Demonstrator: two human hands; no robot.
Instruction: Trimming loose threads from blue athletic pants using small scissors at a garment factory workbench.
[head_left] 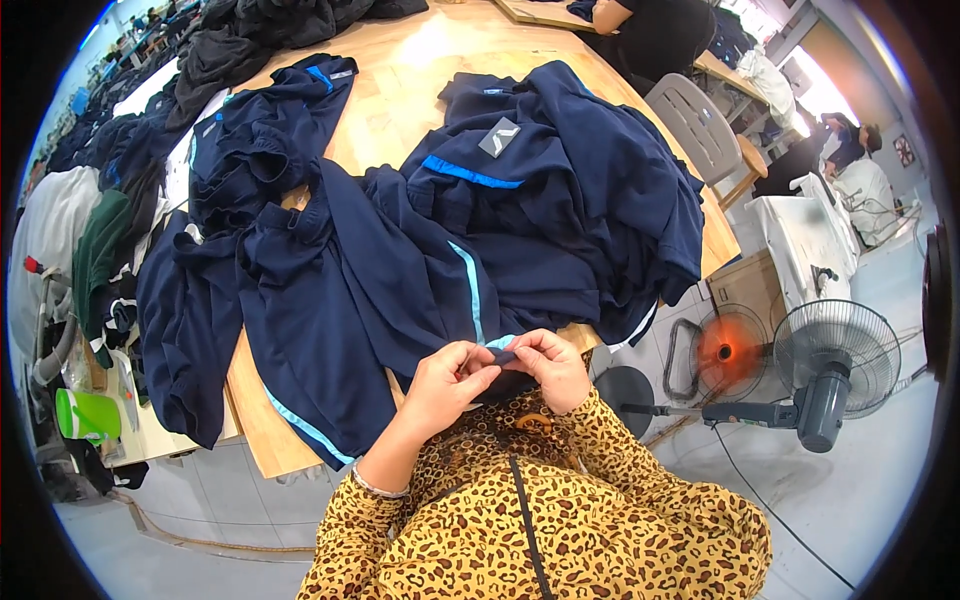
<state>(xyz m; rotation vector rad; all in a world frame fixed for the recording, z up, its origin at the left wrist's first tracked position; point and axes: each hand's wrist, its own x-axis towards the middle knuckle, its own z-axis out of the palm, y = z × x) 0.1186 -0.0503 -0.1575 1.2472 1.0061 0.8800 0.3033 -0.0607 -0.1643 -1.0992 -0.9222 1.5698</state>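
My left hand (452, 382) and my right hand (551, 368) meet at the table's near edge, each pinching the hem of a navy pair of trousers (385, 275). A light blue stripe (468, 285) runs down the leg to the pinched hem. The waistband end lies farther up on the wooden table, to the left. Beside it rests another navy leg with a light blue stripe (310, 428), hanging over the edge. Just beyond my hands is a heap of navy garments (600, 190), with a bright blue strip and a grey tag (499, 138) on top.
The wooden table (385, 110) extends away from me. More dark clothes (250, 40) are piled far left, near a green bucket (88, 415). A grey standing fan (826, 370) and a grey chair (695, 128) are on the right. Other people sit farther back.
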